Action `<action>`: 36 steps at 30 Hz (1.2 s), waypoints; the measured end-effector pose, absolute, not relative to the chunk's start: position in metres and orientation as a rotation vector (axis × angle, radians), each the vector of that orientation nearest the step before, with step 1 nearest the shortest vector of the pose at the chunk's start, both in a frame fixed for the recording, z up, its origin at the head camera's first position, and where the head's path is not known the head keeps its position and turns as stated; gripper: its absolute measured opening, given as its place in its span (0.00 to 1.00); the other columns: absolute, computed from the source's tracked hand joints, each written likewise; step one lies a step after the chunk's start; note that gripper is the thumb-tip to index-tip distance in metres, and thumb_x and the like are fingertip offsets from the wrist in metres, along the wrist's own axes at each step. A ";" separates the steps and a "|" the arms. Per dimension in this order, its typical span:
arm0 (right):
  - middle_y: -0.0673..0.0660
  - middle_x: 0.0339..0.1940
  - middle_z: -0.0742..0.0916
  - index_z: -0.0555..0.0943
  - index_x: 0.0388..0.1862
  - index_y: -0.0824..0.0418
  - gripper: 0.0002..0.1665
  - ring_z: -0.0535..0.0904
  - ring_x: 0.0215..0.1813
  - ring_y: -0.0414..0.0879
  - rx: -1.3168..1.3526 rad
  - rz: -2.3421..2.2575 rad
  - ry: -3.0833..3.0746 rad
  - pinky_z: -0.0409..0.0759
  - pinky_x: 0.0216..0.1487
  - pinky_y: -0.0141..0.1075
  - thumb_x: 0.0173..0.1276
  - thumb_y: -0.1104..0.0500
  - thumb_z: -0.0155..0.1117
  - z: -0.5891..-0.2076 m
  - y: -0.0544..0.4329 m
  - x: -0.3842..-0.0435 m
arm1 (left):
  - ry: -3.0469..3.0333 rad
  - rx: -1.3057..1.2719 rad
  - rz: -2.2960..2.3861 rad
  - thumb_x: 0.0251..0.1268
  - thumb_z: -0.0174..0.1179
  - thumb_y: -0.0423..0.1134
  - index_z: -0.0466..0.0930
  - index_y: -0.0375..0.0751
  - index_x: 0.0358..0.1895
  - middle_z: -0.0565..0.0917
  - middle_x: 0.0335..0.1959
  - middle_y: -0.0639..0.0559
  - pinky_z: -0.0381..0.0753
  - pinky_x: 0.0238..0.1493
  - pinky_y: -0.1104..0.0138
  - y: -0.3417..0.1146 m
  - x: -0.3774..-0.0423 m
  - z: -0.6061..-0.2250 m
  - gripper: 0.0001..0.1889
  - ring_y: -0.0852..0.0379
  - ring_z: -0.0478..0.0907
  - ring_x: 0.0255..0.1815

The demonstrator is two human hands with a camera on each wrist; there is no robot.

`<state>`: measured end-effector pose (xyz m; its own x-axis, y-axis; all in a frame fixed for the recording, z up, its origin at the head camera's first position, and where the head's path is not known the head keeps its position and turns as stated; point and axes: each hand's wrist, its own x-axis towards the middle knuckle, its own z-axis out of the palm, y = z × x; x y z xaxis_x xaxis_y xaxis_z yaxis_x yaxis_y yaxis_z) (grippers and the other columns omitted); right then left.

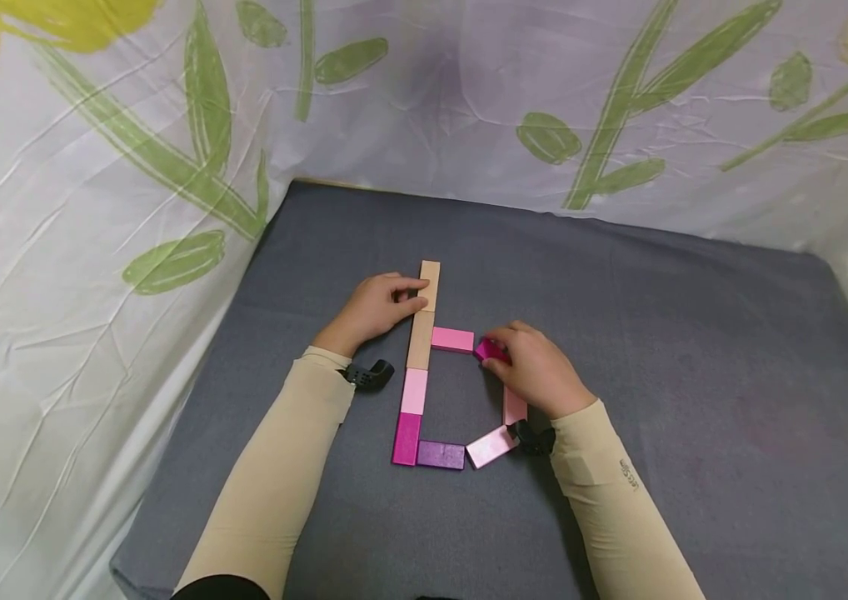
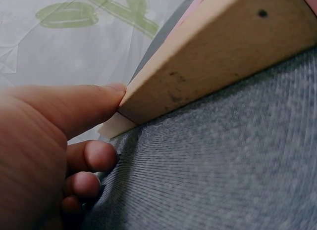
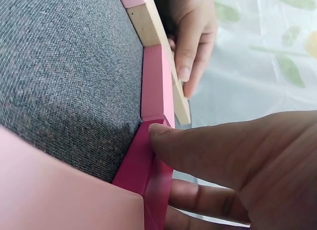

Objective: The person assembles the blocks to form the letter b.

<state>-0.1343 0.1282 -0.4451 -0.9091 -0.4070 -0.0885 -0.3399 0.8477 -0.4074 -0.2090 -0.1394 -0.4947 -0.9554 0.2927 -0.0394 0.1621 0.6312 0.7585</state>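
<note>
My left hand (image 1: 375,308) touches the farther of two tan wooden blocks (image 1: 431,273), thumb and forefinger at its left side. In the left wrist view the thumb meets a tan block (image 2: 198,67) near a joint, while the other fingers curl loosely over the cloth. My right hand (image 1: 540,367) pinches a magenta block (image 3: 133,161), with the thumb on the near side and fingers on the far side. That block sits slanted, one end against a pink block (image 3: 152,84) and the other near a lighter pink block (image 1: 515,407).
A straight column continues nearer with a light pink block (image 1: 414,390) and a magenta one (image 1: 406,439). From its foot a purple block (image 1: 441,455) and a slanted pale pink block (image 1: 491,447) curve rightward. Grey cloth (image 1: 694,400) covers the table; a patterned sheet (image 1: 454,108) hangs behind.
</note>
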 end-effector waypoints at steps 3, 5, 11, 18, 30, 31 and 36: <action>0.62 0.48 0.87 0.86 0.59 0.64 0.21 0.83 0.45 0.53 -0.578 -0.589 2.849 0.83 0.49 0.50 0.70 0.58 0.75 -0.445 0.128 -0.134 | 2.687 0.376 1.227 0.75 0.67 0.46 0.85 0.49 0.67 0.75 0.33 0.50 0.65 0.35 0.62 -0.139 -0.209 -0.494 0.21 0.53 0.70 0.33; 0.62 0.48 0.87 0.86 0.59 0.64 0.22 0.83 0.45 0.52 -0.578 -0.593 2.849 0.83 0.48 0.50 0.70 0.58 0.75 -0.445 0.128 -0.134 | 2.684 0.371 1.230 0.75 0.67 0.46 0.85 0.49 0.67 0.75 0.34 0.50 0.65 0.35 0.63 -0.139 -0.210 -0.494 0.21 0.54 0.69 0.33; 0.61 0.47 0.87 0.87 0.59 0.64 0.21 0.82 0.44 0.52 -0.598 -0.594 2.853 0.82 0.48 0.50 0.69 0.58 0.76 -0.444 0.128 -0.133 | 2.686 0.380 1.241 0.75 0.67 0.45 0.85 0.48 0.66 0.76 0.33 0.50 0.66 0.36 0.63 -0.139 -0.210 -0.495 0.20 0.54 0.70 0.33; 0.60 0.45 0.87 0.87 0.58 0.64 0.21 0.82 0.42 0.51 -0.622 -0.600 2.858 0.82 0.47 0.49 0.69 0.58 0.76 -0.444 0.129 -0.132 | 2.691 0.399 1.246 0.75 0.67 0.44 0.85 0.48 0.66 0.76 0.34 0.50 0.66 0.36 0.63 -0.138 -0.209 -0.494 0.20 0.54 0.70 0.34; 0.61 0.53 0.87 0.85 0.63 0.62 0.23 0.84 0.53 0.55 -0.550 -0.674 2.833 0.80 0.60 0.53 0.75 0.51 0.68 -0.442 0.136 -0.133 | 2.611 0.361 1.345 0.75 0.67 0.45 0.82 0.48 0.69 0.77 0.33 0.50 0.66 0.35 0.63 -0.142 -0.209 -0.498 0.23 0.54 0.69 0.31; 0.61 0.55 0.87 0.85 0.64 0.62 0.23 0.84 0.56 0.56 -0.540 -0.679 2.833 0.79 0.62 0.54 0.76 0.51 0.67 -0.442 0.138 -0.133 | 2.591 0.348 1.377 0.75 0.67 0.45 0.81 0.48 0.70 0.77 0.33 0.50 0.66 0.35 0.63 -0.143 -0.209 -0.498 0.24 0.55 0.69 0.31; 0.63 0.58 0.86 0.83 0.66 0.64 0.24 0.82 0.59 0.58 -0.515 -0.725 2.822 0.78 0.63 0.55 0.80 0.51 0.62 -0.440 0.146 -0.135 | 2.527 0.301 1.496 0.76 0.66 0.46 0.73 0.49 0.77 0.79 0.34 0.50 0.68 0.38 0.62 -0.149 -0.208 -0.502 0.29 0.54 0.69 0.31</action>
